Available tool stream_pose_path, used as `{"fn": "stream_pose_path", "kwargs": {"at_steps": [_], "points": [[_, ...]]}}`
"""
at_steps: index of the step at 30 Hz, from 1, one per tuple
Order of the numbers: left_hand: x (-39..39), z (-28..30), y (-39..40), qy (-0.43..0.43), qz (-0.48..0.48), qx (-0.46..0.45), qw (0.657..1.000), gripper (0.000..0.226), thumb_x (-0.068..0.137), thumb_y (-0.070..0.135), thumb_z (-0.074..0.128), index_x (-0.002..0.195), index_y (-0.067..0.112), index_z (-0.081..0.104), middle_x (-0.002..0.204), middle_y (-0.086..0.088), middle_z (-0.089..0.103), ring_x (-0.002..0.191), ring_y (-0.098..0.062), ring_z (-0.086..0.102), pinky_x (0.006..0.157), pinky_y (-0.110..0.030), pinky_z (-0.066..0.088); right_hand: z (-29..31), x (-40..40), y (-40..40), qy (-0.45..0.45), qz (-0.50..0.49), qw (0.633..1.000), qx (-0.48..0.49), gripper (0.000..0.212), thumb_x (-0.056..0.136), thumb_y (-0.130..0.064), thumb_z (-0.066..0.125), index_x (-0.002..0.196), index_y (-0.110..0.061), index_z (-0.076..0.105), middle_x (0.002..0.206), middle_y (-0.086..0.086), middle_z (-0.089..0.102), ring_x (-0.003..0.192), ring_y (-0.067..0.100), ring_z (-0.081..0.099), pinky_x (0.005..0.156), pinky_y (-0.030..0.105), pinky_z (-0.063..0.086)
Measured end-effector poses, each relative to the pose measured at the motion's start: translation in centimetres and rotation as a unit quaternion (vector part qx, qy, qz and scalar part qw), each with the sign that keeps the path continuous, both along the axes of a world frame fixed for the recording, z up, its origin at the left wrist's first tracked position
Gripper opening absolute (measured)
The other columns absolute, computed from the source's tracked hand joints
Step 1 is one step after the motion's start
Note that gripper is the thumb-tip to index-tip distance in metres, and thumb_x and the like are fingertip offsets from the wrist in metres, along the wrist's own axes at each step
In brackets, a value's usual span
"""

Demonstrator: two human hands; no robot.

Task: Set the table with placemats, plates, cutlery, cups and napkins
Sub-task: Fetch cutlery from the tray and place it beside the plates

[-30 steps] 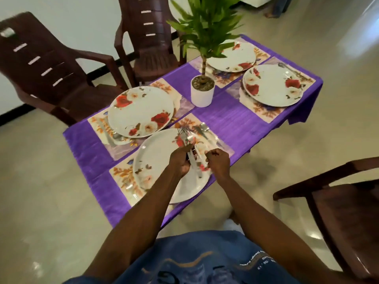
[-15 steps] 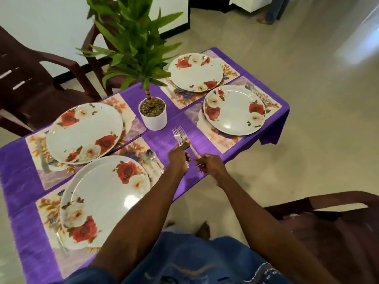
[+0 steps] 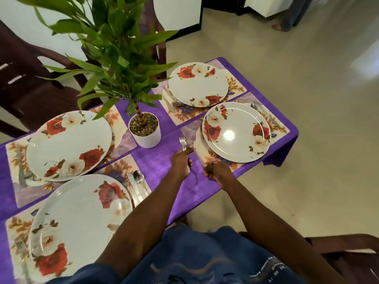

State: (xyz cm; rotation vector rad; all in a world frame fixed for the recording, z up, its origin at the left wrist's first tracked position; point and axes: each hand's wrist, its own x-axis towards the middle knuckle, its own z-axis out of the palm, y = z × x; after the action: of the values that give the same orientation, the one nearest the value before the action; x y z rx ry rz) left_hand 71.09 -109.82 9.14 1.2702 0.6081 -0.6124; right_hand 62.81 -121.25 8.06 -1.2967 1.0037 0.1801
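Two slim steel forks (image 3: 183, 142), tines up, stand over the purple tablecloth (image 3: 162, 160) just left of the near-right floral placemat (image 3: 200, 149). The left hand (image 3: 180, 160) clenches their handles; the right hand (image 3: 215, 172) pinches what looks like one handle's end. Judged light, rigid and slick: best held mid-handle. The rose-patterned white plate (image 3: 235, 132) sits beside them.

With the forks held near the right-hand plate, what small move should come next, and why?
Probably the right hand draws one fork from the forks that the left hand grips and lays it on the placemat left of the near right plate. That setting shows cutlery only along its right side, and both hands are already beside its bare left edge.
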Motion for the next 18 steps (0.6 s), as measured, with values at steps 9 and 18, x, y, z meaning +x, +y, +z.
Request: {"fn": "stream_pose_path", "kwargs": {"at_steps": [9,18], "points": [[-1.1,-1.5,1.9,0.024,0.092,0.021,0.995,0.013,0.085,0.005,0.071,0.098,0.005,0.070,0.088,-0.002,0.071,0.034,-0.006,0.024,0.037,-0.016,0.024,-2.6,0.3,-3.2,0.011,-0.008,0.999,-0.032,0.015,0.085,0.013,0.057,0.081,-0.001,0.059,0.059,0.012,0.052,0.038,0.013,0.050,0.042,0.022,0.045],[-7.6,-1.8,1.2,0.022,0.163,0.029,0.986,0.006,0.090,0.007,0.064,0.092,0.005,0.069,0.095,-0.006,0.069,0.036,-0.007,0.025,0.038,-0.017,0.025,-4.1,0.6,-5.5,0.024,0.085,0.992,-0.087,0.007,0.083,0.001,0.062,0.088,0.000,0.066,0.057,0.009,0.062,0.039,0.018,0.059,0.046,0.028,0.051]]}}
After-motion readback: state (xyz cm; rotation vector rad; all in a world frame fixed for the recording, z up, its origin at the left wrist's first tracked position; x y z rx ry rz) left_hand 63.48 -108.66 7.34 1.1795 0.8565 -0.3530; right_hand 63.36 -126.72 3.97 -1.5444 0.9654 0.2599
